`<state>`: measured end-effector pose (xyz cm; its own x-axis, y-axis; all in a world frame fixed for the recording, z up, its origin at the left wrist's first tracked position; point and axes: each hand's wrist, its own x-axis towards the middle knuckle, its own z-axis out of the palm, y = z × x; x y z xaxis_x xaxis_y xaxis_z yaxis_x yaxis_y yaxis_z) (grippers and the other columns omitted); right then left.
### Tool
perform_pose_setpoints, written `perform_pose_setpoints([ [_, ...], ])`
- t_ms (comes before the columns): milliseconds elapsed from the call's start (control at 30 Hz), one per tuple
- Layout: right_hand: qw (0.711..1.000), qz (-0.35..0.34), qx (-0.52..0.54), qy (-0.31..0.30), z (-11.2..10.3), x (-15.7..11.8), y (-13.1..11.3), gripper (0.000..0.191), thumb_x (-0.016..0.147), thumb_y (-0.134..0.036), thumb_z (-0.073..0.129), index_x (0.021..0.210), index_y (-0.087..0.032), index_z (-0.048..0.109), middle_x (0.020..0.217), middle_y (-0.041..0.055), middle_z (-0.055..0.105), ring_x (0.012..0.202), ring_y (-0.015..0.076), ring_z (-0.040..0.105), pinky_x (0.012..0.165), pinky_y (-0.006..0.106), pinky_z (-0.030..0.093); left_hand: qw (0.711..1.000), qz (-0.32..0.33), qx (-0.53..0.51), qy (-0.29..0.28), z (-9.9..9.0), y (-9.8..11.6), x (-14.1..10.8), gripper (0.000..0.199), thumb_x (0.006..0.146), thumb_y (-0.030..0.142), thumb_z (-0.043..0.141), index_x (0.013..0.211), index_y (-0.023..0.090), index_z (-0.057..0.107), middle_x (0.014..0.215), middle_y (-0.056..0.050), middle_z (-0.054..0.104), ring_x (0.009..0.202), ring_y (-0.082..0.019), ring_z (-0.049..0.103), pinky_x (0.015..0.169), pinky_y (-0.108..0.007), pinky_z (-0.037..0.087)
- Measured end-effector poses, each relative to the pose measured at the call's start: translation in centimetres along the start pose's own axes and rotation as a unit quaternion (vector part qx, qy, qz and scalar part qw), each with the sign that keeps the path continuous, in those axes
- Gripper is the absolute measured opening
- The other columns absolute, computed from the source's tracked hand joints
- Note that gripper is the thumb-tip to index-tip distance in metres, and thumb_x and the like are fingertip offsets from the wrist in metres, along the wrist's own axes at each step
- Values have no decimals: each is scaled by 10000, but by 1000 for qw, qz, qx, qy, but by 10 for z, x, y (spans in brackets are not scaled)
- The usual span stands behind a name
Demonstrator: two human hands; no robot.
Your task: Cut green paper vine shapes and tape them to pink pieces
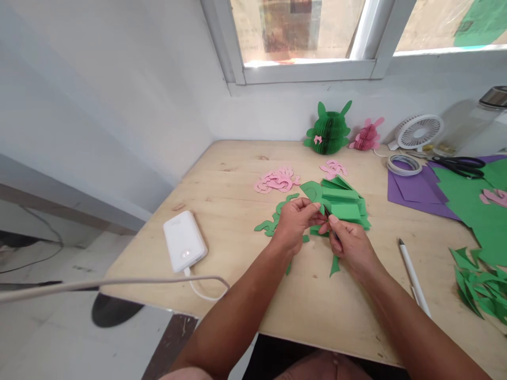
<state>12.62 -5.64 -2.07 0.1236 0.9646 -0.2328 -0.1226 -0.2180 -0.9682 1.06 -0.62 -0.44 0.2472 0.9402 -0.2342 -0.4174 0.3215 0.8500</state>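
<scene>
My left hand [295, 221] is closed, with thumb and fingers pinching a green paper piece [311, 191] that has a curved outline drawn on it. Close beside it, my right hand [350, 243] grips a slim dark tool [336, 236]; its tip meets the green paper, and its exact kind is mostly hidden by the fingers. Behind the hands lies a pile of folded green paper [343, 203]. Curly green paper cutouts [271, 224] lie to the left, partly under my left hand. A narrow green scrap [335, 266] rests below my right hand.
Pink paper cutouts [277, 180] lie toward the back, before a green honeycomb paper figure [328, 133] and a pink one [367, 136]. A white power bank [185, 240] with cable sits left. Right are a white pen [414, 277], black scissors [461, 164], tape [404, 165] and green scraps [481, 287].
</scene>
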Motion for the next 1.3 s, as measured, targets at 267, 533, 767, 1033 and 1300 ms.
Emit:
perform_pose_setpoints([
  [267, 1000, -12, -15, 2, 0, -1, -3, 527, 697, -676, 613, 614, -156, 597, 348, -75, 327, 341, 53, 219, 372, 225, 125, 1000, -3, -3, -1, 0, 1, 0, 292, 577, 300, 765, 593, 167, 506, 529, 16, 602, 509, -106, 591, 611, -262, 508],
  [533, 1000, 0, -12, -8, -2, 0, 1, 516, 724, -662, 597, 649, -152, 602, 360, -79, 330, 345, 52, 213, 376, 223, 126, 1000, 3, 2, -1, -2, 0, 2, 296, 594, 311, 762, 598, 165, 505, 530, 12, 598, 514, -109, 590, 632, -275, 514],
  [767, 999, -8, -34, -36, -5, -1, 1, 499, 757, -636, 585, 682, -144, 625, 378, -67, 350, 364, 65, 241, 385, 230, 155, 1000, 24, 7, 12, -7, 3, 5, 289, 621, 316, 746, 587, 162, 503, 547, 3, 604, 524, -107, 593, 639, -271, 517],
  [1033, 994, -63, 29, 87, -7, -2, -7, 411, 683, -559, 695, 693, -156, 622, 426, -89, 286, 391, 58, 223, 382, 226, 164, 998, 32, 49, 7, -9, 7, 4, 271, 638, 318, 734, 595, 172, 511, 530, -2, 607, 519, -119, 603, 579, -246, 500],
  [1300, 990, -62, 22, 124, -9, 4, -1, 329, 606, -435, 764, 687, -165, 595, 468, -84, 328, 423, 59, 245, 399, 226, 169, 977, 15, 174, -119, -6, 4, -1, 238, 664, 309, 731, 576, 168, 561, 508, -8, 605, 496, -111, 573, 545, -233, 454],
])
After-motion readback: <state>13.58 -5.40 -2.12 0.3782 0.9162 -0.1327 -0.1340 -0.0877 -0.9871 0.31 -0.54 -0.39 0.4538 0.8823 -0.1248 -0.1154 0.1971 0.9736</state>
